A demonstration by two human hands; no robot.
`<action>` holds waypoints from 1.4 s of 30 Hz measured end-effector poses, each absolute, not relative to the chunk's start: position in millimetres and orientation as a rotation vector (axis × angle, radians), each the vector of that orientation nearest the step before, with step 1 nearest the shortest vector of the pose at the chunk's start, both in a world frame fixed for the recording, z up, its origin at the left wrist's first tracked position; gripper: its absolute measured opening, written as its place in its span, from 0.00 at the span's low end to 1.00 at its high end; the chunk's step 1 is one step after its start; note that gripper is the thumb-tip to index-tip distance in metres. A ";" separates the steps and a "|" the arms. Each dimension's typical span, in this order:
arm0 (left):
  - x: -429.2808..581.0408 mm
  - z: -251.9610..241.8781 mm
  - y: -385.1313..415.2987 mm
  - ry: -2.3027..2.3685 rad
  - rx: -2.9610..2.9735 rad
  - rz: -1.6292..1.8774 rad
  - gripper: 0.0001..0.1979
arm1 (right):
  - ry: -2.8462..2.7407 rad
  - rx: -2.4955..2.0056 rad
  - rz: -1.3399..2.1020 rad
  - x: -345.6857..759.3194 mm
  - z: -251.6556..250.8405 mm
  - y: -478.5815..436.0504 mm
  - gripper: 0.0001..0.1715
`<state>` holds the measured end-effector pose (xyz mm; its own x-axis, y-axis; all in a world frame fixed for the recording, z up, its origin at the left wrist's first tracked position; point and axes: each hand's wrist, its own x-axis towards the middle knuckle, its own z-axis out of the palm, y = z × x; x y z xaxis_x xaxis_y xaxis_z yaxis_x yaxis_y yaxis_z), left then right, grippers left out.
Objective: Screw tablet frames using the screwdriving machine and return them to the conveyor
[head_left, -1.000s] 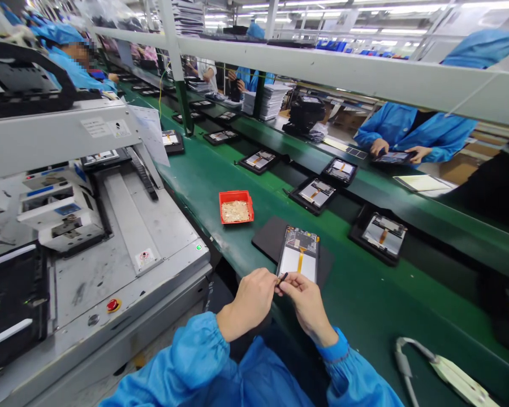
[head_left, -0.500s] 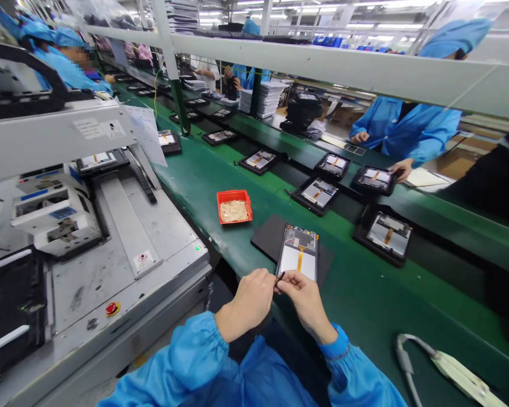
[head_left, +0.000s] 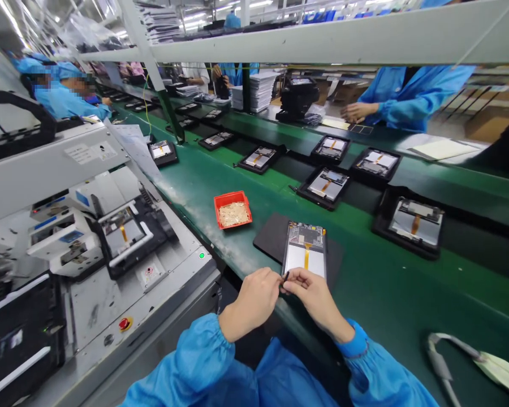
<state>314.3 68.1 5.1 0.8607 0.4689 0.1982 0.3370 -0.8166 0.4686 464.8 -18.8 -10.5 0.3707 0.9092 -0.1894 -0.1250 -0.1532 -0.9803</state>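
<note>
In front of me, my left hand [head_left: 254,299] and my right hand [head_left: 316,297] meet fingertip to fingertip at the lower end of an opened tablet [head_left: 306,257]. A small black piece [head_left: 285,276] shows between the fingertips; its exact kind is too small to tell. My right thumb and fingers pinch it. The fingers of my left hand are closed against it, and what they grip is mostly hidden. The tablet lies with its circuit board, white battery and orange ribbon showing, on a dark flat pad [head_left: 271,237]. A red tray [head_left: 233,225] of small beige pieces stands beyond my left hand.
A grey machine [head_left: 173,277] fills the left, with a tablet in a black fixture [head_left: 125,240] on its bed. Several opened tablets in black trays [head_left: 326,186] lie along the green belt. A pale cabled tool [head_left: 500,370] lies at right. A co-worker [head_left: 407,102] sits across.
The machine's fixture with a tablet has slid toward me. The co-worker's hand has left a tablet, and both their hands are together. My hands keep their hold as the view shifts slightly.
</note>
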 end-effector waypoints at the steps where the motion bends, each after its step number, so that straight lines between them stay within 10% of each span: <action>1: 315.6 4.9 66.7 0.591 2.615 0.431 0.10 | -0.765 -1.418 1.090 466.7 -11.6 -18.6 0.17; 18: 358.1 20.9 263.7 1.567 2.595 0.176 0.10 | -0.892 -1.741 0.640 534.8 -2.7 -70.8 0.17; 28: 326.5 0.7 173.6 1.006 2.408 0.855 0.11 | -1.559 -1.781 0.083 506.9 -33.0 -91.7 0.15; 42: 319.5 -35.5 57.5 0.545 2.229 0.789 0.14 | -1.683 -1.795 -0.062 500.7 -48.8 -89.4 0.17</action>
<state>319.5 57.5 -35.5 0.7260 0.5750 0.3772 0.1487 -0.6667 0.7303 500.7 -89.4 -48.8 0.1675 0.8706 0.4626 0.9022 0.0538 -0.4279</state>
